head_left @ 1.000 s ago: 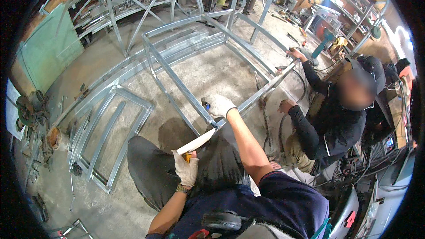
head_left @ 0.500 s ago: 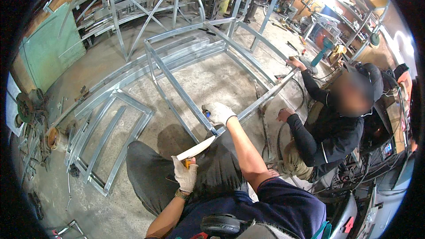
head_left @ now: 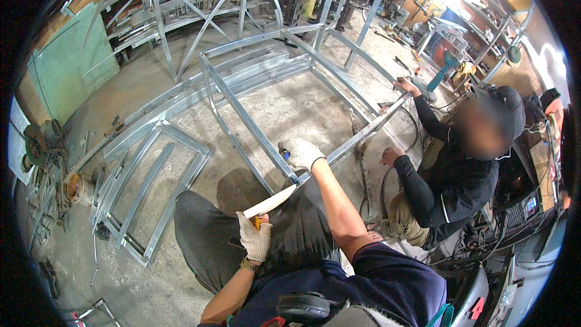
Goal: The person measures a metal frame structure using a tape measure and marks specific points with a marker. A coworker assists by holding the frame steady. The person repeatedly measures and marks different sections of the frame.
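My left hand, in a pale knit glove, is closed round a yellow tape measure above my lap. Its pale blade stretches out to the near corner of a raised metal tube frame. My right hand, also gloved, is by that corner, its fingers curled next to the near tube. A small blue thing shows at those fingertips; its kind is too small to make out. Across the frame on the right, a co-worker's hand rests on the far right corner.
A smaller metal frame lies on the floor at the left, beside long tubes. The co-worker crouches close on my right, with cables behind. A teal power tool stands farther back. A rusty can is at far left.
My hands and the tape measure keep nearly the same places. The whole view has shifted very slightly.
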`<state>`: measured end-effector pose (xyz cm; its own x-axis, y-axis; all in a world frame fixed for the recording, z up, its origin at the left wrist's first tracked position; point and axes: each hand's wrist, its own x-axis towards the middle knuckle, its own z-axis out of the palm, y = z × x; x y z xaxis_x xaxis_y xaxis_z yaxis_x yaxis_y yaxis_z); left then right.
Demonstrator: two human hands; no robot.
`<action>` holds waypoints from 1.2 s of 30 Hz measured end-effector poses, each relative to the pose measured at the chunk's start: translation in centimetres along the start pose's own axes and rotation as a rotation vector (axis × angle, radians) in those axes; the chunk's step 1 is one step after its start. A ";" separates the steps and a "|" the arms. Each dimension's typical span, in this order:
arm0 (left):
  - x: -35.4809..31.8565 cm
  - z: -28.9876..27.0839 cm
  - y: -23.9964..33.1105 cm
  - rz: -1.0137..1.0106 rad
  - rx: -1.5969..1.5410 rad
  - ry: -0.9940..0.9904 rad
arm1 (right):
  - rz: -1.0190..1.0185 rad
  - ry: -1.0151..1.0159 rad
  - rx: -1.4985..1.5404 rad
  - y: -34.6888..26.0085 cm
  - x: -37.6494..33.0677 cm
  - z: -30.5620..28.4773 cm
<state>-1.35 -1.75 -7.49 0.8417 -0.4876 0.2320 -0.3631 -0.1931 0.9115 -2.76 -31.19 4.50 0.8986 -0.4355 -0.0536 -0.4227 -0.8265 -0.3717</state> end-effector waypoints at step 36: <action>-0.1 0.0 -0.3 -0.013 -0.034 -0.018 | 0.014 -0.018 -0.058 0.5 0.4 0.5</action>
<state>-1.33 -1.69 -7.74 0.8389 -0.5005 0.2137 -0.3376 -0.1706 0.9257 -2.54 -31.67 3.86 0.8945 -0.4409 -0.0746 -0.4405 -0.8400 -0.3169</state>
